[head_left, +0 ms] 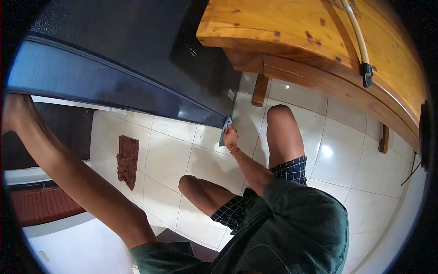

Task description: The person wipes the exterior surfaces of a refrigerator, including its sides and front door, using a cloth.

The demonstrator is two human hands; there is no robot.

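Note:
My right hand [231, 136] is closed on a blue-grey cloth [223, 131], low down at the bottom corner of a dark door panel [114, 80], just above the tiled floor. My left arm reaches to the far left, where my left hand [14, 112] is at the edge of the same panel; its fingers are hidden behind or beyond the edge. The panel's narrow blue-lit edge runs from the upper left down to the cloth.
A wooden table [273, 23] with a cane-like stick [360, 41] on top fills the upper right, its wooden feet on the tiled floor [337, 150]. A brown mat [127, 160] lies left of my knees. A reddish-brown ribbed surface [45, 205] is at lower left.

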